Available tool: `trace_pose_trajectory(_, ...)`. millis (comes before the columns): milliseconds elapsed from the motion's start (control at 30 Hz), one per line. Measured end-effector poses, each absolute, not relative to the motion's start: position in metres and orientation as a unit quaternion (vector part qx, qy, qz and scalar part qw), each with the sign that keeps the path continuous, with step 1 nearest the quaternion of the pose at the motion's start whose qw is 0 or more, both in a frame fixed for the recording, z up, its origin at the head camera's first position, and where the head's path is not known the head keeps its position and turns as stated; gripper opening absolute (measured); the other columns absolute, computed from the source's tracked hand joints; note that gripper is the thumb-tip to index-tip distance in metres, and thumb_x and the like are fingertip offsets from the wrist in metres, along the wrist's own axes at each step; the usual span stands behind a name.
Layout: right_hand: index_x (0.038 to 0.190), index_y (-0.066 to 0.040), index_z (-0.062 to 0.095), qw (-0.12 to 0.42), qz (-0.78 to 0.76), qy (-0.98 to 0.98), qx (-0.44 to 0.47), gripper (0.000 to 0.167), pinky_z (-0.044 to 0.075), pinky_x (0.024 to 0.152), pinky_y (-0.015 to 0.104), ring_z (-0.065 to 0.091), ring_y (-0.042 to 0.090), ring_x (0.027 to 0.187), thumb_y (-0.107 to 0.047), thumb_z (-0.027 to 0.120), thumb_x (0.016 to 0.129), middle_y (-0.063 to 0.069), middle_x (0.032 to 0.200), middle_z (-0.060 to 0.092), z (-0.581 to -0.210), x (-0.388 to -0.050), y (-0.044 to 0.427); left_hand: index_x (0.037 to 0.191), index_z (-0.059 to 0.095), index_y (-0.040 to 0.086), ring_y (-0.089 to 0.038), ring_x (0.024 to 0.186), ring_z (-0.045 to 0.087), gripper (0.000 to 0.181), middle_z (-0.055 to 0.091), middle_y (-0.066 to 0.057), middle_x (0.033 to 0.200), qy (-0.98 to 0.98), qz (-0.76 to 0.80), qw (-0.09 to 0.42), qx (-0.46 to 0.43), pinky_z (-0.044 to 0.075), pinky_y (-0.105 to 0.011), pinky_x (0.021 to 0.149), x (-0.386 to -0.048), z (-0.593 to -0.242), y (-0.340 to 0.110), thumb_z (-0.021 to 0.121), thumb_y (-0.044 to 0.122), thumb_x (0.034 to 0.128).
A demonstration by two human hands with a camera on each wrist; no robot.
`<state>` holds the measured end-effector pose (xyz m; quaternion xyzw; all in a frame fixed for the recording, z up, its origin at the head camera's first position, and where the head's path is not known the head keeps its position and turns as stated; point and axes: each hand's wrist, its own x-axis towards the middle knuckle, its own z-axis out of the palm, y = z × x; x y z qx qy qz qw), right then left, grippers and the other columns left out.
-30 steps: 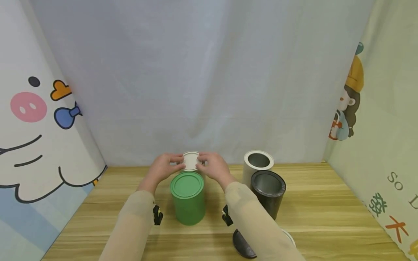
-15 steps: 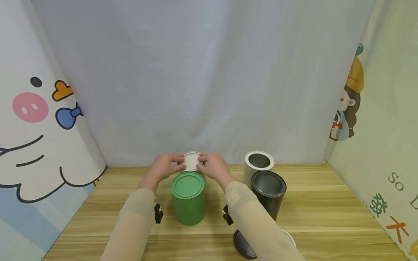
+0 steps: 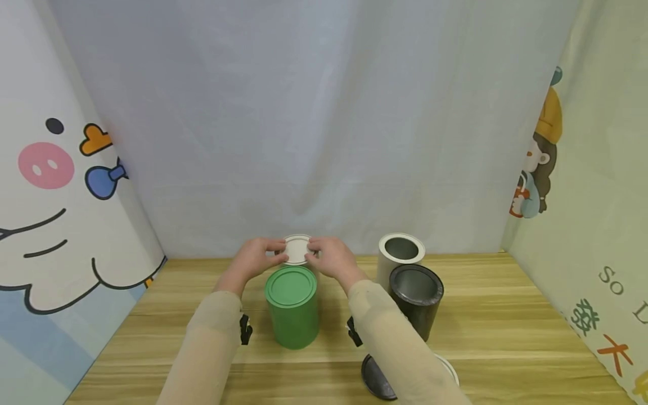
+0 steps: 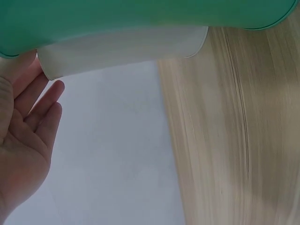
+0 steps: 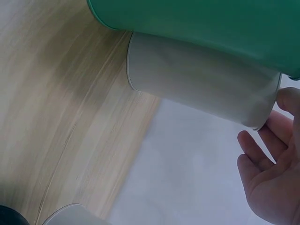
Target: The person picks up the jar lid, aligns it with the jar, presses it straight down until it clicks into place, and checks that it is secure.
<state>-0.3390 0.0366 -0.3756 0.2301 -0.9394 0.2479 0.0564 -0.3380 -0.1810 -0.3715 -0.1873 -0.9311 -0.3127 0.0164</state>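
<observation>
A white lid (image 3: 296,250) tops the white can (image 4: 122,49) standing behind the green can (image 3: 295,315). From the left, my left hand (image 3: 251,260) holds the lid's edge between thumb and fingers. My right hand (image 3: 334,260) grips the opposite edge the same way. Both wrist views show fingers at the top rim of the white can (image 5: 197,77), the lower fingers loosely bent beside it. In the head view the green can covers most of the white can's body.
On the right stand an open white can (image 3: 386,269) and, in front of it, an open black can (image 3: 422,320). A black lid (image 3: 376,379) and a white lid (image 3: 448,368) lie near the front, partly under my right sleeve. A curtain (image 3: 324,140) hangs behind the table.
</observation>
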Motion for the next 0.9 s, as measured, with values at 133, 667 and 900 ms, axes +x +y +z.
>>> trace_pose_trajectory(133, 0.132, -0.009, 0.064, 0.054, 0.251, -0.939, 0.228, 0.037, 0.039, 0.11, 0.041, 0.051, 0.028, 0.13, -0.026, 0.059, 0.099, 0.005, 0.141, 0.056, -0.376, -0.34, 0.036, 0.131, 0.064, 0.002, -0.037, 0.131, 0.047, 0.042, 0.056, -0.009, 0.14, -0.933, -0.307, 0.017, -0.189, 0.041, -0.054, 0.105, -0.338, -0.37, -0.182, 0.069, 0.024, 0.0948)
trace_pose_trajectory(667, 0.114, -0.009, 0.074, 0.029, 0.223, -0.948, 0.224, 0.03, 0.045, 0.103, 0.035, 0.051, 0.026, 0.13, -0.031, 0.06, 0.1, 0.004, 0.142, 0.056, -0.366, -0.339, 0.035, 0.129, 0.066, 0.004, -0.035, 0.13, 0.049, 0.045, 0.058, -0.009, 0.138, -0.939, -0.303, 0.005, -0.164, 0.042, -0.052, 0.105, -0.339, -0.366, -0.179, 0.074, 0.026, 0.0907)
trace_pose_trajectory(900, 0.074, -0.01, 0.057, 0.03, 0.223, -0.948, 0.225, 0.032, 0.048, 0.073, 0.032, 0.063, 0.027, 0.094, -0.03, 0.066, 0.096, 0.01, 0.111, 0.068, -0.363, -0.34, 0.035, 0.126, 0.068, 0.004, -0.034, 0.127, 0.053, 0.044, 0.061, -0.008, 0.135, -0.942, -0.299, 0.008, -0.152, 0.044, -0.049, 0.103, -0.343, -0.365, -0.177, 0.077, 0.026, 0.0884)
